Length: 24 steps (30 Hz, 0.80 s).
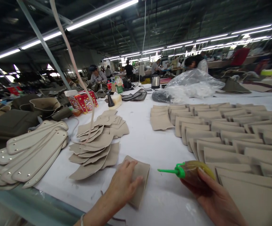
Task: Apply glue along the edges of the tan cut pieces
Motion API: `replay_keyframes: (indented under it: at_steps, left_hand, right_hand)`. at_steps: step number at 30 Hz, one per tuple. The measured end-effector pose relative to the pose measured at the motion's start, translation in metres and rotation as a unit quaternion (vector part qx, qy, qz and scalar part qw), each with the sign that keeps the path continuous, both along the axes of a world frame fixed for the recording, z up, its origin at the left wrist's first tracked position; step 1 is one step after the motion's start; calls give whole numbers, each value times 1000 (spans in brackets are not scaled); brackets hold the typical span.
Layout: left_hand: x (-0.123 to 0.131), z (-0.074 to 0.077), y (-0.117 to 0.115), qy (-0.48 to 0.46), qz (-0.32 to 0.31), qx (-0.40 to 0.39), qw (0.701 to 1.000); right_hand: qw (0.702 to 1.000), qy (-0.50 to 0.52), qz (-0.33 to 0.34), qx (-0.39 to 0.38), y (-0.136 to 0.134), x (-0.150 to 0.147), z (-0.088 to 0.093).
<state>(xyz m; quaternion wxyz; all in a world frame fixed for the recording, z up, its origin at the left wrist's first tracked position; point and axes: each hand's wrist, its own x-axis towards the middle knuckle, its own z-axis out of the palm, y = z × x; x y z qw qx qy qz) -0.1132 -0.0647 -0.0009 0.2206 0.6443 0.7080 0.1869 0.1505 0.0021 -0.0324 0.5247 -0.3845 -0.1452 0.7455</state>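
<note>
My left hand (124, 181) lies on a folded beige leather piece (141, 171) on the white table, pressing it from above with thumb and fingers apart. To the right, my right hand (206, 194) is wrapped round a squeeze bottle (194, 169) holding yellowish-brown contents. Its thin green nozzle (170, 171) points left toward the folded piece, apart from it. A loose pile of flat beige pieces (95, 153) sits just beyond my left hand. Overlapping rows of folded beige pieces (234, 138) spread across the right side, close to my right hand.
At the left lies a stack of pale straps with metal studs (37, 157), near the table edge. A red patterned box (83, 102), a metal kettle (155, 82) and a clear plastic bag (192, 84) stand farther back. A cable (73, 62) hangs over the pile. Other people sit beyond.
</note>
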Motion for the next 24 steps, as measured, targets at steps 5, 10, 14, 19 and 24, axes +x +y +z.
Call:
replay_keyframes:
  at_steps: [5, 10, 14, 19, 24]
  left_hand:
    - [18, -1, -1, 61, 19, -47, 997]
    - [14, -5, 6, 52, 10, -44, 998]
    - [4, -10, 10, 64, 15, -20, 998]
    - [-12, -5, 11, 177, 62, -13, 982]
    - [-20, -3, 8, 195, 60, -20, 979]
  right_hand:
    - [1000, 16, -7, -25, -1, 3, 1]
    - [1000, 8, -13, -17, -3, 4, 3]
    - [1000, 4, -23, -20, -3, 4, 4]
    - [998, 27, -44, -34, -2, 6, 7]
    - [998, 20, -43, -32, -3, 6, 11]
